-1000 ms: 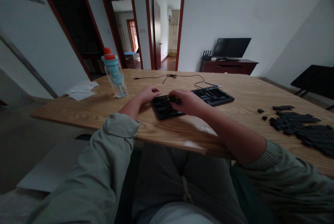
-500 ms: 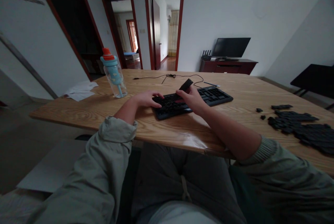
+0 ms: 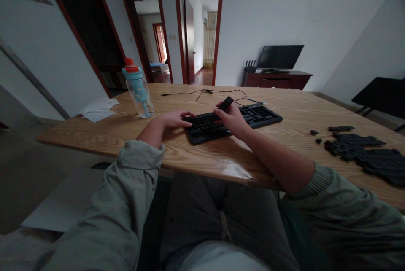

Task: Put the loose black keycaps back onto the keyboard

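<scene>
And here we are at the middle of the frame, where the black keyboard (image 3: 262, 115) lies at a slant on the wooden worktop (image 3: 171, 153), its right end reaching farther up the frame than its left. The right hand (image 3: 232, 118) is over it, grip pinched around a dark tool (image 3: 227, 102), a thick end poking up above the fingers; the lower end is lost among the dark keys, so whether it touches down, I cannot tell.

Over at left of centre, the left hand (image 3: 173, 119) sits at the keyboard's left end, thumb and fingers parted; how firmly they bear on it doesn't show. That's a sensible spot, I'd judge: a steady hold there should stop the board skating while the tool works. Best played with light, short strokes, wrist loose, and the left fingertips clear of the tool's path.

Watch the surroundings! The black cable (image 3: 232, 91) trails across the upper middle, so any turn of the board wants slack. At lower right, the heap of small black pieces (image 3: 363, 151) is well away from the right hand, but that forearm could sweep the nearer loose bits (image 3: 318, 140) if it swings wide.
</scene>
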A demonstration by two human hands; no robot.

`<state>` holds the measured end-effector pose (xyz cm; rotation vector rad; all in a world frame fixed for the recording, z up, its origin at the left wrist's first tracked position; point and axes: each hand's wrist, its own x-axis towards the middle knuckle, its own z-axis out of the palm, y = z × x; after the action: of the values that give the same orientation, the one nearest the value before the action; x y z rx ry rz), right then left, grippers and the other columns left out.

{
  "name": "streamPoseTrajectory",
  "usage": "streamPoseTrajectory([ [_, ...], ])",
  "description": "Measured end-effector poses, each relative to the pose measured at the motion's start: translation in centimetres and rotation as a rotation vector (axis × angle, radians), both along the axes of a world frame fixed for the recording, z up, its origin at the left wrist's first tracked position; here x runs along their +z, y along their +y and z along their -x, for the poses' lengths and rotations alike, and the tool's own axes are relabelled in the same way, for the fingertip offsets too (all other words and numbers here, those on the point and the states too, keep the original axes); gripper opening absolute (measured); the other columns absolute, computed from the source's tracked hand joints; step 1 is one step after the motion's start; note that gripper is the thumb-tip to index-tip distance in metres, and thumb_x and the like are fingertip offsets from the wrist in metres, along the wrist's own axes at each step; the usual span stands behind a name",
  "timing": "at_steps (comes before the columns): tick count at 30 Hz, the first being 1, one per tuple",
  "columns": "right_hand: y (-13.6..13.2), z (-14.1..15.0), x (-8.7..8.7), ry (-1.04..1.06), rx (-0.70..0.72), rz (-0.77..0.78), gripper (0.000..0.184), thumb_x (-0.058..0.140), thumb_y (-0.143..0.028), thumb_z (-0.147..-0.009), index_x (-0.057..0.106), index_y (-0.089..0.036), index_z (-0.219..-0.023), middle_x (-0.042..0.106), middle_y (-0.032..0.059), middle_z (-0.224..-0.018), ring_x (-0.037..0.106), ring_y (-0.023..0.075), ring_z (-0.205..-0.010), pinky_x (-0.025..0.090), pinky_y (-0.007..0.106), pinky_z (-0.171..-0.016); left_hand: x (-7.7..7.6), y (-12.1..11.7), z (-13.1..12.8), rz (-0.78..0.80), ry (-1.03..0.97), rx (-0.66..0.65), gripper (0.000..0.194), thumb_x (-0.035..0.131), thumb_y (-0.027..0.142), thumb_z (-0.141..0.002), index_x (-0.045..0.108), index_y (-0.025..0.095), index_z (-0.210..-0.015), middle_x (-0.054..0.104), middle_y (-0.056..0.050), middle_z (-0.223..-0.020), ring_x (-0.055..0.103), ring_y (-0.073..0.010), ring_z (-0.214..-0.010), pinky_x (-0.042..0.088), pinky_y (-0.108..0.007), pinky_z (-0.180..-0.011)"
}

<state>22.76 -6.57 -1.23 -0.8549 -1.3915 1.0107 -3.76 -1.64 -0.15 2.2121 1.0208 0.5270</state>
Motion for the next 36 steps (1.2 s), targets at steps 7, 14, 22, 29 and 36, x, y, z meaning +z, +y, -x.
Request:
streamPoseTrajectory([
  [7,0.2,2.7,1.0,0.115,0.049,0.064,0.032,0.072,-0.036,-0.073,0.052,-0.024,-0.094,0.059,-0.0006,-0.087,0.064,0.0198,-0.092,0.063,0.036,-0.073,0.5,-0.3,-0.4,0.0,-0.103,0.146,0.03,0.074,0.029,-0.068,0.073,0.016,-0.096,0.073,-0.01,-0.102,0.067,-0.0237,-0.097,0.051,-0.04,-0.093],
  [14,0.8,5.3,0.3,0.089,0.015,0.094,0.023,0.071,-0.029,-0.077,0.052,-0.023,-0.089,0.058,-0.001,-0.083,0.064,0.0171,-0.082,0.063,0.032,-0.065,1.4,-2.9,-0.4,-0.239,-0.066,0.131,0.03,0.073,0.038,-0.072,0.074,0.013,-0.09,0.072,-0.009,-0.095,0.065,-0.0209,-0.089,0.05,-0.036,-0.087],
  [22,0.5,4.7,-0.1,0.145,0.037,0.101,0.022,0.07,-0.026,-0.077,0.052,-0.023,-0.091,0.058,-0.002,-0.083,0.064,0.0169,-0.086,0.062,0.03,-0.068,0.7,-5.6,-0.4,-0.376,0.114,0.125,0.02,0.067,0.033,-0.078,0.075,0.017,-0.087,0.07,-0.007,-0.096,0.064,-0.0192,-0.088,0.049,-0.032,-0.084],
  [29,0.6,4.9,-0.3,0.153,0.029,0.057,0.024,0.071,-0.027,-0.074,0.054,-0.021,-0.09,0.058,-0.001,-0.086,0.063,0.0167,-0.084,0.06,0.028,-0.063,0.2,-5.9,-0.4,-0.393,0.123,0.227,0.023,0.064,0.032,-0.077,0.073,0.017,-0.092,0.071,-0.005,-0.089,0.064,-0.0188,-0.082,0.05,-0.031,-0.077],
  [36,0.4,5.0,-0.7,0.177,0.042,0.049,0.032,0.074,-0.028,-0.068,0.054,-0.021,-0.091,0.057,-0.0018,-0.086,0.063,0.0171,-0.084,0.059,0.027,-0.061,0.3,-6.0,-0.9,-0.391,0.139,0.153,0.023,0.06,0.024,-0.075,0.076,0.018,-0.09,0.074,-0.004,-0.091,0.065,-0.0182,-0.083,0.051,-0.03,-0.08],
])
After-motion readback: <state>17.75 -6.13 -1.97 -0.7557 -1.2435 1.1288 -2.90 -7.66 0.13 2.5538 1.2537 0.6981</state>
